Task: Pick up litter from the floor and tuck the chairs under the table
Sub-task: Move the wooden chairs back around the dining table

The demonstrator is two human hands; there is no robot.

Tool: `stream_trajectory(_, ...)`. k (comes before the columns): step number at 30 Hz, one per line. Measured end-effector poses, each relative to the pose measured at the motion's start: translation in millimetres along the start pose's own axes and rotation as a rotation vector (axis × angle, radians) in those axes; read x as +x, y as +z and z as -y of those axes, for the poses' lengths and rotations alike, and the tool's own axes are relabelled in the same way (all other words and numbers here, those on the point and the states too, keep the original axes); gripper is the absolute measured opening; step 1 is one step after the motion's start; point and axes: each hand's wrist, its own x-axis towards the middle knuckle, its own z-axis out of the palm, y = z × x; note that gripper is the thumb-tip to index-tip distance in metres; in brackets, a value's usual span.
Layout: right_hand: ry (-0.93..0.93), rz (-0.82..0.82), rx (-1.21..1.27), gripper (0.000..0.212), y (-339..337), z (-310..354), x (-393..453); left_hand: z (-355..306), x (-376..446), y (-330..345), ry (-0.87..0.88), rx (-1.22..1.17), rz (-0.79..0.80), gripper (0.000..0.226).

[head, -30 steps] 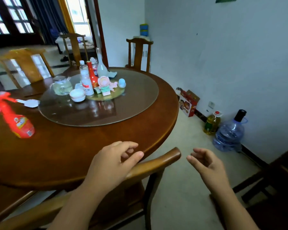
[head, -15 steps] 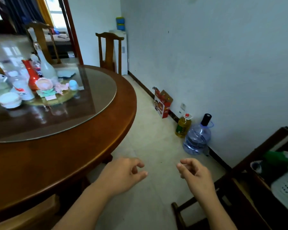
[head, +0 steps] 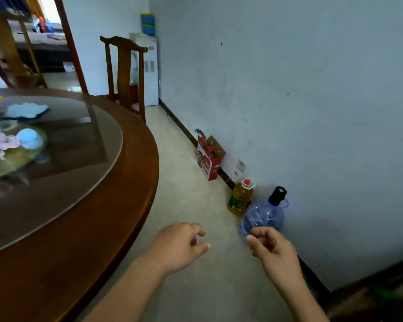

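Note:
Both my hands hang in front of me over the pale floor, holding nothing. My left hand has its fingers loosely curled, just right of the round wooden table. My right hand is loosely curled too, in front of a blue water jug by the wall. A wooden chair stands at the table's far side, its seat partly behind the table edge. A red carton leans against the wall on the floor.
A yellow oil bottle stands beside the jug. A glass turntable on the table carries small items. A white appliance stands in the far corner. Dark wooden furniture fills the lower right. Another chair is at far left.
My view has swung right, from the table toward the wall. My left hand left the near chair's back rail, and that chair has gone out of view. Both hands stay loosely curled.

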Motion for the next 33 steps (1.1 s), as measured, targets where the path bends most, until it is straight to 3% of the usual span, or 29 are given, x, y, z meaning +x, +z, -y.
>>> stream_trajectory(5,0.010,-0.034,0.009,0.012,-1.7,2.1,93.9,-0.2,94.1,-15.5,0.037,-0.019,0.025,0.041)
stream_trajectory(12,0.023,0.030,-0.039,0.009,27.7,-6.1,264.9,52.2,237.2,-59.2,-0.095,0.014,0.020,0.042)
stream_trajectory(19,-0.095,0.243,-0.143,0.012,79.9,42.3,464.5,94.2,378.1,-139.6,-0.277,0.033,-0.098,0.041)
stream_trajectory(25,-0.233,0.469,-0.246,0.017,154.2,87.1,589.2,134.4,448.0,-184.6,-0.416,-0.038,-0.190,0.041)
stream_trajectory(29,-0.316,0.536,-0.272,0.014,206.7,109.8,666.5,177.4,499.5,-213.1,-0.494,-0.089,-0.245,0.041)
stream_trajectory(33,-0.276,0.569,-0.286,0.017,255.2,135.4,753.5,222.5,579.0,-262.6,-0.504,-0.124,-0.291,0.040)
